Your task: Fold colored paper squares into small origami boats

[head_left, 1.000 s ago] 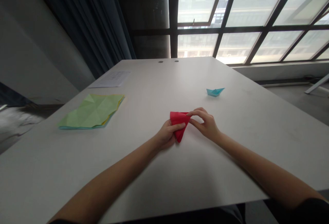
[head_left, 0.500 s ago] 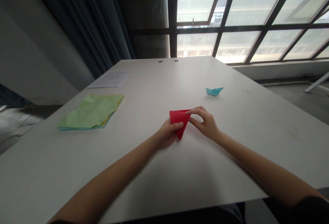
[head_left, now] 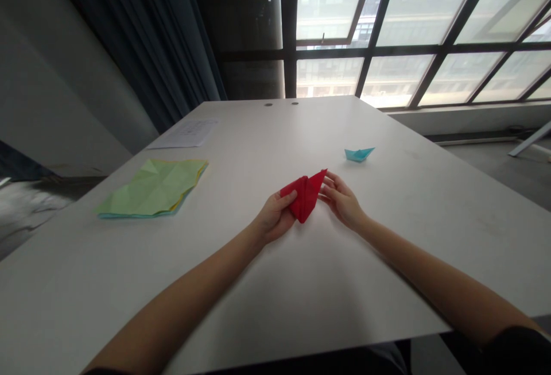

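A folded piece of red origami paper [head_left: 305,200] is held above the table near its middle, with a pointed flap sticking up to the right and a narrow tip at the bottom. My left hand [head_left: 275,217] grips its left side, thumb on the front face and fingers behind. At the right flap, my right hand [head_left: 342,200] has its curled fingers against the edge; their tips are partly hidden behind the paper. Beyond my right hand, a small blue paper boat [head_left: 359,155] rests on the table.
On the left of the white table [head_left: 258,139] lies a stack of creased paper sheets [head_left: 159,185], green on top with yellow and blue edges below. A printed sheet [head_left: 185,134] lies farther back. Windows and a dark curtain [head_left: 146,36] stand behind.
The red paper has gone from a flat-topped triangle to a shape with a flap pointing up and right. My right fingers have moved from its top edge to beside that flap.
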A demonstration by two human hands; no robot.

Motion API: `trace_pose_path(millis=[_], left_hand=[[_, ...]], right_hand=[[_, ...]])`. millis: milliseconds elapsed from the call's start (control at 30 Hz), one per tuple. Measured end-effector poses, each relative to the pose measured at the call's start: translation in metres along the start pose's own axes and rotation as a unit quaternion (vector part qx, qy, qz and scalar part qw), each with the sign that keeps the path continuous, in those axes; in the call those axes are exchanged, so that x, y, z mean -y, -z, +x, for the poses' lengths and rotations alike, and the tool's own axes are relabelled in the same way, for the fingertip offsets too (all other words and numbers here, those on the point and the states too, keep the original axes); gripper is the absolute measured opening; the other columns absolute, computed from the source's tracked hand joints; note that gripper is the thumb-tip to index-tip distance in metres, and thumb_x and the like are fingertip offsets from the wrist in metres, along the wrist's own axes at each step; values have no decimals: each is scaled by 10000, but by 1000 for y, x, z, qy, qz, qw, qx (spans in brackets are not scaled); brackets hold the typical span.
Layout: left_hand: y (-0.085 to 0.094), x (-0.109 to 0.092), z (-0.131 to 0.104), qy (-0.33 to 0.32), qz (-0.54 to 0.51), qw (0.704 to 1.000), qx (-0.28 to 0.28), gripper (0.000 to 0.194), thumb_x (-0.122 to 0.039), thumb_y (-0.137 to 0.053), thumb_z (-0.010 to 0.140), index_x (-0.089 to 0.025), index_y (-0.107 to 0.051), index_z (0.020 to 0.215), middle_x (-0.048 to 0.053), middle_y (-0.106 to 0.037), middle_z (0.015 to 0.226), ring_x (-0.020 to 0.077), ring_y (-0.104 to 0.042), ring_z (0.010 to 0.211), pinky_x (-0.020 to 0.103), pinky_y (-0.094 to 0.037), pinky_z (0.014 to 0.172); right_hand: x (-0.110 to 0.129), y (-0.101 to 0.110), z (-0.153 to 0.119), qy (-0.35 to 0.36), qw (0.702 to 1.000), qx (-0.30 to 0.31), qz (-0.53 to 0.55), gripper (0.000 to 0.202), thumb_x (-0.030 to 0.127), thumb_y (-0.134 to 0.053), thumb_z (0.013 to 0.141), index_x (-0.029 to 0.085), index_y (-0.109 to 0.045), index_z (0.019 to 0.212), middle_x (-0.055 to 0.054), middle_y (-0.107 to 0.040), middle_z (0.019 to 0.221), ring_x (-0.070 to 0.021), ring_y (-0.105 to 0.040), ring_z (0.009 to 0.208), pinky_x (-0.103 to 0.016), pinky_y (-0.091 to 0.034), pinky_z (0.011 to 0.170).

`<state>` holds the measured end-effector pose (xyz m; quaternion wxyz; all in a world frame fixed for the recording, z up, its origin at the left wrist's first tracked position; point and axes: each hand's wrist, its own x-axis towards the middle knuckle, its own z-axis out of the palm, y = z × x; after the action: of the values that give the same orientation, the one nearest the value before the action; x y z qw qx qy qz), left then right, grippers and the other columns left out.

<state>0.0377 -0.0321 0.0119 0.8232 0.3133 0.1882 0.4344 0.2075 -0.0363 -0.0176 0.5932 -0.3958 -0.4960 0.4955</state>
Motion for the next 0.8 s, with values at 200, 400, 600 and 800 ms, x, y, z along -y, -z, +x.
trace_pose_path(millis=[200,400,600,800], left_hand=[[3,2,3,-4,6,1000,-28,298,-261,-662,700,-125,-615,961,65,-662,924,151,-605,843,256,-454,822],[5,7,4,-44,40,991,-118,455,-253,-724,631,-135,-513,1017,50,-640,840,133,-599,732,274,-473,716],[13,5,5,-93,225,959,-143,378,-304,-734,601,-163,-567,909,-38,-556,639,48,-472,509,165,-343,483],[18,6,5,-96,317,936,-118,275,-351,-690,639,-124,-550,710,-10,-568,606,74,-488,533,187,-356,508]], right_hand=[[9,-9,-9,-30,995,94,33,335,401,-549,768,257,-511,1069,-48,-610,1082,-172,-616,883,-382,-501,788],[7,-12,-10,-16,997,74,2,398,299,-697,644,220,-559,1009,-24,-671,928,-170,-628,848,-347,-503,797],[9,-10,-7,-14,999,0,-49,272,346,-656,675,175,-604,881,-17,-682,763,-137,-621,662,-270,-504,601],[15,-12,-11,-15,995,55,-81,264,361,-634,696,163,-587,865,-8,-661,672,-141,-612,629,-273,-491,584]])
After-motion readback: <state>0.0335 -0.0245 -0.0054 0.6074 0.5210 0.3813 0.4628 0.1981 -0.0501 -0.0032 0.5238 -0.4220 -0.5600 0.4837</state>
